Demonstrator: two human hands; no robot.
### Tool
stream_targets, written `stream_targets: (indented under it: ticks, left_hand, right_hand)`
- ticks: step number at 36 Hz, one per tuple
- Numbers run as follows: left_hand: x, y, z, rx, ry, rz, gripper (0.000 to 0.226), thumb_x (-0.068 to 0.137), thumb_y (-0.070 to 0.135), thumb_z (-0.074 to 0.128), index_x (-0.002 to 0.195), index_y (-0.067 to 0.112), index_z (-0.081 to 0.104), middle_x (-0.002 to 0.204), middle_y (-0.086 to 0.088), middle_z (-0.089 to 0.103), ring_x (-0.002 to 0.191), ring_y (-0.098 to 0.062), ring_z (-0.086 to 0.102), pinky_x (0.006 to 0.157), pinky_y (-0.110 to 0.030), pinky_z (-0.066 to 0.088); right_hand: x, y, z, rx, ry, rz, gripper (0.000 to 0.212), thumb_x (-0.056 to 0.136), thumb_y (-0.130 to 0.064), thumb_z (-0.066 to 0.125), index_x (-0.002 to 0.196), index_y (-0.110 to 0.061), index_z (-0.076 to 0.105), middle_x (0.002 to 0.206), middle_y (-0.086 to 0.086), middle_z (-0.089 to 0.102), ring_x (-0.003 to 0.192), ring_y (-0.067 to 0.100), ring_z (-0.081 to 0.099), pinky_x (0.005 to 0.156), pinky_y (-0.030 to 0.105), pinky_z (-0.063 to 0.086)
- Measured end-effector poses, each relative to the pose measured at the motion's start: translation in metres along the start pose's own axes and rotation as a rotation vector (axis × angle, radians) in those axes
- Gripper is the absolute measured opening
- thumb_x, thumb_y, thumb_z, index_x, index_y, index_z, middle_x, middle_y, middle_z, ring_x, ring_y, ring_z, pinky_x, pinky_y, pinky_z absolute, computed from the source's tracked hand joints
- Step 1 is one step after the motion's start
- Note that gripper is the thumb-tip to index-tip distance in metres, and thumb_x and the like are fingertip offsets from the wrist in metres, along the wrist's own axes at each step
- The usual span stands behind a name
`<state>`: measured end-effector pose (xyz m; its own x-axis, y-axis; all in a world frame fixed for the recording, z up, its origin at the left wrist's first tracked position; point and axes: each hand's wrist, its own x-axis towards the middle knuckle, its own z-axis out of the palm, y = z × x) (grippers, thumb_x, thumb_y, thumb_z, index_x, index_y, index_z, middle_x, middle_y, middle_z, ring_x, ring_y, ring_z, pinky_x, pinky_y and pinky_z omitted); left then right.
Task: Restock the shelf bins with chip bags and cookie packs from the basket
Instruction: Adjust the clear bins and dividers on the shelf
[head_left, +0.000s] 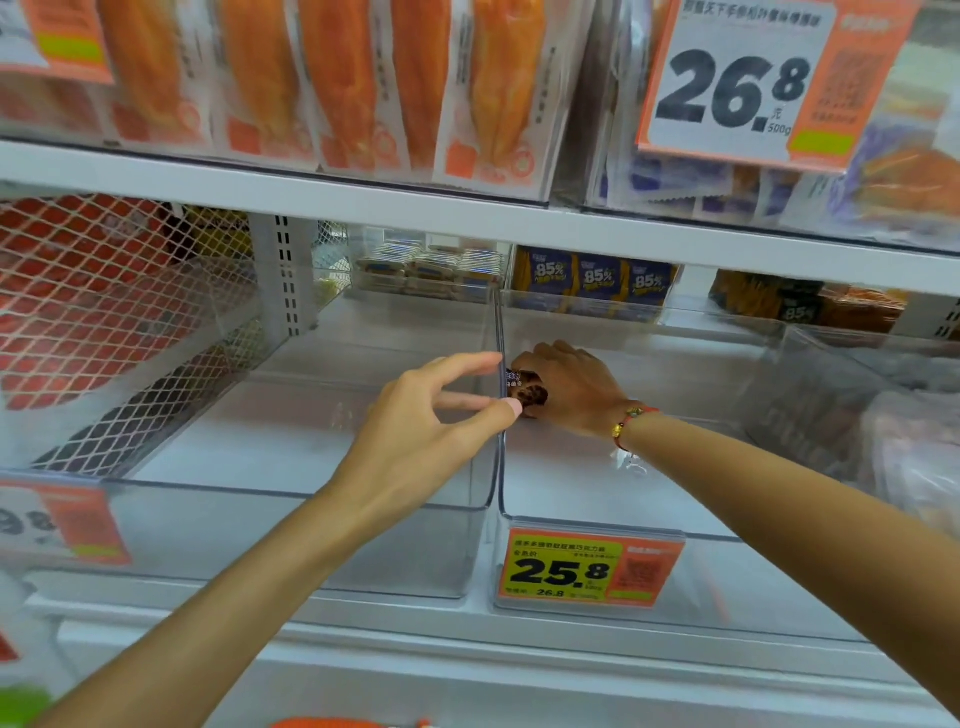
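Both arms reach forward and up, bare to the elbow. The left hand (415, 415) is held loose, fingers spread and slightly bent, index finger straight, thumb tip forward, gripping nothing. The right hand (566, 387) is turned palm down, fingers curled round a small dark pack (527, 389). A red cord bracelet (626, 423) with a gold bead circles the right wrist

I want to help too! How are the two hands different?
The right hand reaches inside the clear bin with the 25.8 price tag, gripping a small brown cookie pack. The left hand holds nothing, its fingers touching the bin's edge. Only the right wrist wears a red bracelet. Both reach forward.
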<state>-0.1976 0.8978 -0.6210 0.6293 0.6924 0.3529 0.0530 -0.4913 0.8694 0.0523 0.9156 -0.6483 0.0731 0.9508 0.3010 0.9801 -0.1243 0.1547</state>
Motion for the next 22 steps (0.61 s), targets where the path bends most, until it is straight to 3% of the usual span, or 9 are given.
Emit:
stream_targets:
  ticks: [6,11,15,19,22]
  left_hand:
    - [-0.001,0.003,-0.001,-0.002,0.006,-0.003,0.056,0.073,0.052,0.065,0.126,0.037,0.058,0.113,0.022,0.066,0.103,0.007,0.061,0.097,-0.048,0.049]
    - [-0.007,0.006,-0.002,0.038,0.032,0.019,0.044,0.076,0.050,0.068,0.118,0.038,0.062,0.107,0.022,0.068,0.102,0.004,0.062,0.096,-0.044,0.049]
    - [-0.018,0.012,0.002,0.152,0.141,0.045,0.023,0.084,0.044,0.069,0.106,0.036,0.065,0.092,0.018,0.070,0.091,0.008,0.062,0.085,-0.028,0.047]
    - [-0.035,0.020,0.009,0.293,0.297,-0.020,0.028,0.083,0.054,0.065,0.104,0.036,0.064,0.095,0.020,0.066,0.088,0.006,0.058,0.072,-0.020,0.046]
    - [-0.056,0.025,0.018,0.316,0.442,0.024,0.024,0.084,0.052,0.064,0.102,0.036,0.064,0.096,0.018,0.065,0.090,0.000,0.060,0.071,-0.028,0.050]
  right_hand:
    - [-0.025,0.001,-0.040,0.121,-0.091,0.060,0.045,0.086,-0.036,0.066,0.128,-0.029,0.051,0.120,-0.004,0.051,0.112,0.017,0.046,0.078,0.027,0.036]
    - [-0.075,-0.009,-0.075,0.314,-0.061,0.074,0.029,0.088,-0.030,0.065,0.116,-0.025,0.062,0.115,-0.004,0.060,0.095,0.011,0.054,0.075,0.024,0.039]
    - [-0.120,-0.026,-0.096,0.436,-0.068,0.069,0.022,0.088,-0.020,0.066,0.110,-0.023,0.067,0.098,-0.004,0.063,0.085,0.013,0.058,0.076,0.031,0.050]
    - [-0.156,-0.043,-0.114,0.542,0.045,0.059,0.024,0.086,-0.019,0.067,0.109,-0.026,0.066,0.093,-0.008,0.064,0.084,0.010,0.060,0.079,0.034,0.053]
    - [-0.181,-0.057,-0.123,0.609,0.133,0.056,0.023,0.086,-0.021,0.067,0.108,-0.026,0.068,0.093,-0.009,0.066,0.084,0.008,0.061,0.076,0.030,0.053]
